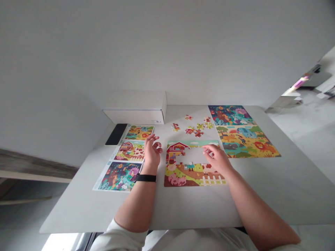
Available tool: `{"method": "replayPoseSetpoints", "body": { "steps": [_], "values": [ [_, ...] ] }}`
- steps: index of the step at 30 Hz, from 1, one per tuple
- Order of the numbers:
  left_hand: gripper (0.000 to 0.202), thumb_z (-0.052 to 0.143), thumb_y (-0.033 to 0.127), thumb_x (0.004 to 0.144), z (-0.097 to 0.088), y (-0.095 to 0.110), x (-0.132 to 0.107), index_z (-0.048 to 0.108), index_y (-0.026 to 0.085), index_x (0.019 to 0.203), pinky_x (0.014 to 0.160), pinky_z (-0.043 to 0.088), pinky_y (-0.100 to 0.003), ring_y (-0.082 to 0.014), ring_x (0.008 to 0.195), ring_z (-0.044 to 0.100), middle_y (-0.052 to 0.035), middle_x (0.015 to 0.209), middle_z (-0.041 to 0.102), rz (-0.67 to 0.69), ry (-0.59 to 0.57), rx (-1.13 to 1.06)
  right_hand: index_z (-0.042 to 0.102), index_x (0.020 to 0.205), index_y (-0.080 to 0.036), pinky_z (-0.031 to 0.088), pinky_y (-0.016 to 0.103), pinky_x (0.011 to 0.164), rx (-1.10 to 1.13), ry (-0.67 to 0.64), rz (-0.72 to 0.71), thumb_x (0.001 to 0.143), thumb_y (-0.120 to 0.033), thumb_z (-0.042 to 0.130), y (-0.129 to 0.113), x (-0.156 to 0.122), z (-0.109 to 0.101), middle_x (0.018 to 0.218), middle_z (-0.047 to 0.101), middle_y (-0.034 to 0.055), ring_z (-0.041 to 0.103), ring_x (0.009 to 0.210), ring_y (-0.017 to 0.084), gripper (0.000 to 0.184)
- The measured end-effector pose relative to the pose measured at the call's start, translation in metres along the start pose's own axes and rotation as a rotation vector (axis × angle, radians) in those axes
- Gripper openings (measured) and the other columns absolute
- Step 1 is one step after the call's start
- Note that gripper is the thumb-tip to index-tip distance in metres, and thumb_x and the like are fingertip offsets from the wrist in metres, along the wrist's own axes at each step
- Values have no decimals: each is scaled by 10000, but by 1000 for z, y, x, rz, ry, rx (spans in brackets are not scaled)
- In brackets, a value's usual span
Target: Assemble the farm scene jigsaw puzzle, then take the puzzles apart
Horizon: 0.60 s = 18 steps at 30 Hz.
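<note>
A farm jigsaw puzzle [180,179] lies partly assembled in front of me, with a gap in its middle where the table shows through. Over the right side of that gap hovers my right hand [217,158], its fingers loosely bent and apart; no piece shows in them. My left hand [152,153] is raised beside the puzzle's left edge, palm inward, fingers half curled and apart with nothing in them. It partly covers the right edge of a printed picture sheet [117,177]. Several loose puzzle pieces [198,133] are scattered beyond the puzzle's top edge.
A white box [133,116] stands against the wall at the back left, with a black phone [116,134] in front of it. Two finished puzzles, a dark one [231,115] and a yellow safari one [247,141], lie at the right on the white table [285,191].
</note>
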<state>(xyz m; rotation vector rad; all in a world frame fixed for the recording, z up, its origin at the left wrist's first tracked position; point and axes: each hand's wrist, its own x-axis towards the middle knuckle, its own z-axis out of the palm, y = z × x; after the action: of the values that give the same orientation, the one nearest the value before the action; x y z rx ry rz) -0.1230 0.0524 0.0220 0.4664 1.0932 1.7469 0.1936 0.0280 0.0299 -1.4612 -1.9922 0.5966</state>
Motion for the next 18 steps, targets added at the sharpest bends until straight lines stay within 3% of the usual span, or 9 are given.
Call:
{"method": "replayPoseSetpoints", "body": {
  "steps": [2,5,11,14,18],
  "values": [
    [451,816,334,715,-4,0,5,619,259,1114,456,297,-177,-54,590,544,30,1012,663,-41,39,2,741,1226,-262,584,380,900,-32,-12,-43,982,-278,622,-5,15,-7,1123,781,79,736,962,239,271],
    [495,855,296,681,-7,-2,11,617,255,1114,469,293,-177,-46,579,551,45,968,674,-87,70,13,744,1229,-252,571,383,958,-127,-60,-70,989,-274,653,-10,59,-12,1138,787,82,737,1032,242,258],
    [487,865,299,667,-8,0,13,644,236,1097,455,306,-176,-51,577,562,41,928,681,-126,62,-21,747,1249,-190,561,363,973,-410,-203,115,955,-286,774,-7,167,9,1201,795,117,750,1094,255,311],
    [484,873,306,670,-9,2,13,650,233,1093,455,320,-176,-55,586,574,38,923,683,-154,31,-26,755,1239,-187,584,338,891,-454,-316,174,858,-318,894,-10,195,24,1206,792,139,769,1041,264,426],
    [460,874,311,683,-11,2,13,637,228,1068,460,311,-177,-48,583,563,34,937,689,-153,3,-17,770,1170,-199,589,321,720,-430,-461,265,739,-295,990,-18,212,33,1016,803,103,767,801,243,493]
  ]
}}
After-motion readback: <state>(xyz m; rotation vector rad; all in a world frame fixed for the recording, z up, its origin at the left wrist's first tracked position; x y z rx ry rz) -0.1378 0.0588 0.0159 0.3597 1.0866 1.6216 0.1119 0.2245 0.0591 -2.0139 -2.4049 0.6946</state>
